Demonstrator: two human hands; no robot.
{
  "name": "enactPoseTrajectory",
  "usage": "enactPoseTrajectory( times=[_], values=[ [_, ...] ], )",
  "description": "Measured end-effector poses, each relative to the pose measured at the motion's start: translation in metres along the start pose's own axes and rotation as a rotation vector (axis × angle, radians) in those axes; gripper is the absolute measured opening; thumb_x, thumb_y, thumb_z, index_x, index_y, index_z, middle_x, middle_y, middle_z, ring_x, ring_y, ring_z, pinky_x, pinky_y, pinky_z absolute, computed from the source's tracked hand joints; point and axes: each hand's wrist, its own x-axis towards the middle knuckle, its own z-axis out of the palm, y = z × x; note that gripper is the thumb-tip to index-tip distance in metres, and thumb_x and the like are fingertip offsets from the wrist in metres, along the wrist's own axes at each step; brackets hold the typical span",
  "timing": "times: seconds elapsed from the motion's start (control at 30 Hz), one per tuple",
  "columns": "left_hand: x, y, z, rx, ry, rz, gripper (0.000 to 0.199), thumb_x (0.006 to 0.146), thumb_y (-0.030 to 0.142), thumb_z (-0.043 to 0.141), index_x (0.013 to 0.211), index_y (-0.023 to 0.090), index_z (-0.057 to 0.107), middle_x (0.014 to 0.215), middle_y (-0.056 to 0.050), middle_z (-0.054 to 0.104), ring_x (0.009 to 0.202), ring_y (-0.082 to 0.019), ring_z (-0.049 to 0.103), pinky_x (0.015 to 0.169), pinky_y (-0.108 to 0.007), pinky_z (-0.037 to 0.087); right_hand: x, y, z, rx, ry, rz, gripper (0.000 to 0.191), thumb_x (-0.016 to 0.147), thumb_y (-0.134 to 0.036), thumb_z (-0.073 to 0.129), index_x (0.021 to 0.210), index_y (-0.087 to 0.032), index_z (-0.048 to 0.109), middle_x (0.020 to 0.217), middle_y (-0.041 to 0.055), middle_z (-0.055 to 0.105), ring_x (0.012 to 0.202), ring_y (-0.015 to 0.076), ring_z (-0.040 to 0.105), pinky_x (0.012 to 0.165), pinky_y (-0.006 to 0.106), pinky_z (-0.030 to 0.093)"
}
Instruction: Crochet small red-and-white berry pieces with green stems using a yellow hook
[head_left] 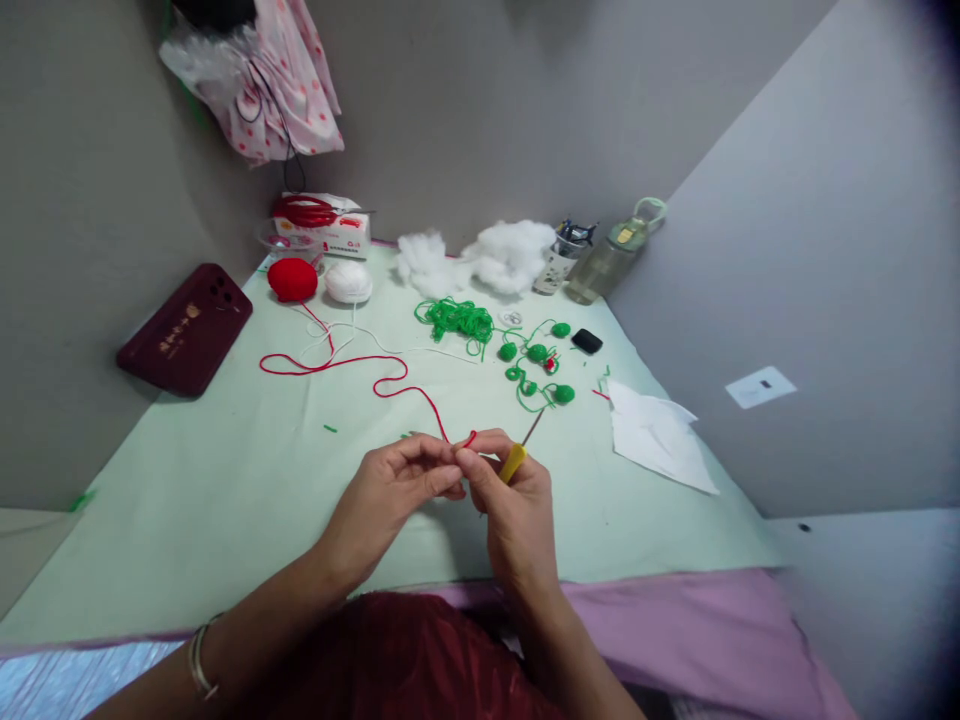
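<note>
Fingertips of my left hand (401,490) pinch a strand of red yarn (431,405). My right hand (517,505) meets it at the same spot, thumb and forefinger closed on the yarn, with a short red end standing up between them. Tucked in the right hand is a crochet hook with a yellow handle (514,463), its thin metal shaft pointing away to the upper right. The strand winds back across the table to the red yarn ball (292,280). Fingers hide how the yarn is looped.
Beside the red ball sits a white yarn ball (349,283). Green yarn (457,320), several small green crocheted balls (537,353) and white stuffing (510,257) lie farther back. A phone (187,330) leans left; a bottle (611,260) and white paper (660,435) are right.
</note>
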Motion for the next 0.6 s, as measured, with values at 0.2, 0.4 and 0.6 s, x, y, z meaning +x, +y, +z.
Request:
enactPoseTrajectory(
  times=[0.2,0.4,0.6],
  values=[
    [0.001,-0.001,-0.006,-0.099,0.012,-0.049,0.016,0.083,0.034,0.085,0.086,0.020,0.077,0.089,0.000,0.075,0.084,-0.015,0.072,0.084,-0.028,0.058,0.005,-0.005,-0.018,-0.084,-0.013,-0.034,0.049,0.101,-0.059,0.053,0.086,-0.021,0.080,0.063,-0.0003,0.056,0.063,0.0149,0.049,0.064,0.031,0.041],
    [0.000,0.003,-0.008,-0.146,0.051,-0.011,0.021,0.084,0.034,0.086,0.085,0.020,0.071,0.083,0.002,0.074,0.072,-0.012,0.072,0.076,-0.024,0.059,0.004,-0.013,-0.040,-0.179,0.032,-0.137,0.072,0.102,-0.071,0.038,0.067,-0.021,0.075,0.057,0.0020,0.053,0.057,0.0158,0.047,0.058,0.034,0.034],
    [0.000,0.004,-0.006,-0.164,0.081,-0.002,0.023,0.081,0.029,0.089,0.089,0.020,0.069,0.082,0.004,0.075,0.071,-0.010,0.073,0.075,-0.022,0.058,-0.012,-0.016,-0.033,-0.159,-0.043,-0.236,0.030,0.097,-0.050,0.068,0.083,-0.024,0.076,0.070,0.0000,0.064,0.062,0.0146,0.058,0.062,0.030,0.045]
  ],
)
